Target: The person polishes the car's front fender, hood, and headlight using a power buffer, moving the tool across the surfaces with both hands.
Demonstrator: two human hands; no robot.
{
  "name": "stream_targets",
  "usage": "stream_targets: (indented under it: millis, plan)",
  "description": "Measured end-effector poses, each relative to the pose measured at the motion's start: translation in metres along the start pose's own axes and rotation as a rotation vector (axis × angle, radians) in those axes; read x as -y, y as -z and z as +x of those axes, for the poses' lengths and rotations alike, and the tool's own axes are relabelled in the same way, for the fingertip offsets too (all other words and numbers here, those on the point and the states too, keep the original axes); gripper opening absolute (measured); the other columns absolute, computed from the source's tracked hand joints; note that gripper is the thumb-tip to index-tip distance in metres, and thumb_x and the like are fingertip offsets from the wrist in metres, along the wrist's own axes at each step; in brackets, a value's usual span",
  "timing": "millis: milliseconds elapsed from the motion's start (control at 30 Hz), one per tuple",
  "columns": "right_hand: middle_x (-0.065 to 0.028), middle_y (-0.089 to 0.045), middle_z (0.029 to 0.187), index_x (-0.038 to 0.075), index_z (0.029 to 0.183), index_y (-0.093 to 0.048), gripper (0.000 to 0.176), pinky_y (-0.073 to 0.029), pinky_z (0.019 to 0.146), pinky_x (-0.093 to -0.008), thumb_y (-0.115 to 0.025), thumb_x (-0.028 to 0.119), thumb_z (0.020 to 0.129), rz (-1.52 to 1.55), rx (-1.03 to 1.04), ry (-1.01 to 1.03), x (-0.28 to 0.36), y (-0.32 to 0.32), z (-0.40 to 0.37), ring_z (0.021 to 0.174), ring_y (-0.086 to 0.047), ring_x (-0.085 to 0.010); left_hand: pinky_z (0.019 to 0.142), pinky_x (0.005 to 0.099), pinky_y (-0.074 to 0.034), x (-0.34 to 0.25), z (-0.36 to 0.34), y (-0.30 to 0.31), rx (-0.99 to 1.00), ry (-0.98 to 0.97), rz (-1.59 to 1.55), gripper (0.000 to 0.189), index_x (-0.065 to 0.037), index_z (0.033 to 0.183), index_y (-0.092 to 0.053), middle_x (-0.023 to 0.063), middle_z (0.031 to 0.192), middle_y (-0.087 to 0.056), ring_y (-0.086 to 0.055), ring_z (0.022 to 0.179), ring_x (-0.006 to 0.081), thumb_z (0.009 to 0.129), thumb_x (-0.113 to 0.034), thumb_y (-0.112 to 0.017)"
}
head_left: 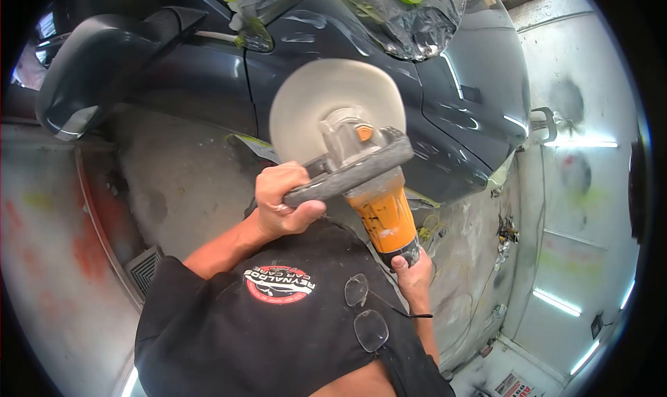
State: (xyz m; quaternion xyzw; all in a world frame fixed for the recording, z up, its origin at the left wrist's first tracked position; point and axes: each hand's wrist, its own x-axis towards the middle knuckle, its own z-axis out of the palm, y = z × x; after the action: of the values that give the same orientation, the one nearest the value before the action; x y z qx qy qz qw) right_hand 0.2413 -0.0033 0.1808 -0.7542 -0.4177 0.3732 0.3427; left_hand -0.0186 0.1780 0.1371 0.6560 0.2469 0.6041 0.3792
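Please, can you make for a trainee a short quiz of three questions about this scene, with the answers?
1. Multiple choice: What colour is the main housing of the polisher?
A) green
B) orange
C) blue

2. True or false: The left hand grips the dark front handle, while the right hand holds the rear end of the tool.

3. Fill in the missing word: The eyeglasses hang at the front of the person's black ____.

Key: 1. B; 2. true; 3. shirt.

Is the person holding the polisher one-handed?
No, the left hand grips the black handle of the polisher while the right hand holds its rear end.
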Motion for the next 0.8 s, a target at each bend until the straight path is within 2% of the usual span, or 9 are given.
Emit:
stream_targets:
  millis: [67,233,300,367,400,500,533,733,800]
  plan:
    - [-0.0076,-0.07,0.087,-0.005,0.106,-0.065,0.081,-0.052,0.076,-0.0329,-0.077,0.068,0.075,-0.081,0.022,0.082,0.011,-0.009,0.011,0.082,-0.065,-0.0153,0.047,0.0332,-0.036,0.008,-0.008,0.013,-0.076,-0.029,-0.024,0.05,-0.001,0.065,-0.052,0.0067,0.056,-0.046,-0.045,0.046,0.0218,0.084,-0.041,-0.076]
    - [-0.0084,-0.07,0.087,-0.005,0.107,-0.066,0.079,-0.052,0.076,-0.0323,-0.078,0.066,0.075,-0.072,0.044,0.208,0.032,-0.023,0.032,0.082,-0.066,-0.0169,0.047,0.0336,-0.035,0.014,0.0,0.031,-0.24,-0.119,-0.093,0.055,0.0,0.063,-0.049,0.0061,0.056,-0.043,-0.044,0.047,0.0215,0.087,-0.044,-0.072]
    - [-0.0079,-0.071,0.087,-0.005,0.107,-0.066,0.078,-0.052,0.076,-0.0324,-0.078,0.066,0.075,-0.063,-0.004,0.288,0.046,-0.03,0.04,0.082,-0.066,-0.0165,0.047,0.0336,-0.035,0.018,0.018,0.037,-0.269,-0.236,-0.083,0.059,0.0,0.063,-0.047,0.0059,0.056,-0.04,-0.042,0.048,0.021,0.088,-0.047,-0.07]
    - [-0.0086,-0.071,0.087,-0.005,0.107,-0.066,0.079,-0.052,0.076,-0.0328,-0.078,0.066,0.075,-0.05,-0.023,0.308,0.062,-0.032,0.044,0.082,-0.066,-0.0162,0.047,0.0335,-0.035,0.018,0.037,0.034,-0.399,-0.319,-0.09,0.06,0.0,0.063,-0.045,0.006,0.055,-0.039,-0.042,0.048,0.021,0.089,-0.048,-0.069]
    - [-0.0089,-0.071,0.088,-0.006,0.108,-0.066,0.079,-0.053,0.076,-0.033,-0.078,0.066,0.075,-0.056,-0.023,0.292,0.069,-0.031,0.043,0.082,-0.066,-0.0163,0.047,0.0333,-0.034,0.018,0.04,0.038,-0.349,-0.317,-0.104,0.061,0.0,0.063,-0.044,0.0064,0.056,-0.039,-0.042,0.048,0.0209,0.09,-0.049,-0.069]
    - [-0.009,-0.072,0.089,-0.006,0.109,-0.065,0.082,-0.053,0.076,-0.0326,-0.079,0.066,0.074,-0.09,-0.003,0.254,0.064,-0.019,0.04,0.083,-0.067,-0.0161,0.047,0.0334,-0.034,0.014,0.029,0.027,-0.383,-0.267,-0.117,0.061,0.0,0.063,-0.044,0.007,0.057,-0.04,-0.043,0.049,0.021,0.09,-0.048,-0.069]
    - [-0.0085,-0.072,0.089,-0.006,0.11,-0.065,0.082,-0.053,0.076,-0.0322,-0.079,0.066,0.074,-0.115,0.012,0.237,0.053,-0.012,0.037,0.083,-0.067,-0.0158,0.047,0.0334,-0.035,0.016,0.017,0.026,-0.306,-0.228,-0.075,0.059,0.001,0.063,-0.045,0.0078,0.057,-0.041,-0.044,0.049,0.0215,0.09,-0.047,-0.069]
    - [-0.0107,-0.072,0.089,-0.005,0.109,-0.066,0.079,-0.052,0.076,-0.0321,-0.079,0.065,0.074,-0.078,0.06,0.126,0.02,-0.009,0.02,0.082,-0.066,-0.016,0.048,0.0344,-0.038,0.012,-0.015,0.018,-0.159,-0.048,-0.083,0.058,0.0,0.062,-0.047,0.0086,0.057,-0.043,-0.045,0.048,0.0227,0.089,-0.046,-0.07]
    - [-0.0109,-0.072,0.089,-0.005,0.11,-0.066,0.078,-0.052,0.076,-0.0319,-0.08,0.063,0.074,-0.081,0.043,0.188,0.025,-0.017,0.026,0.082,-0.066,-0.0162,0.049,0.0343,-0.038,0.016,-0.008,0.024,-0.223,-0.121,-0.085,0.059,0.0,0.062,-0.047,0.0081,0.056,-0.042,-0.044,0.047,0.0224,0.089,-0.047,-0.07]
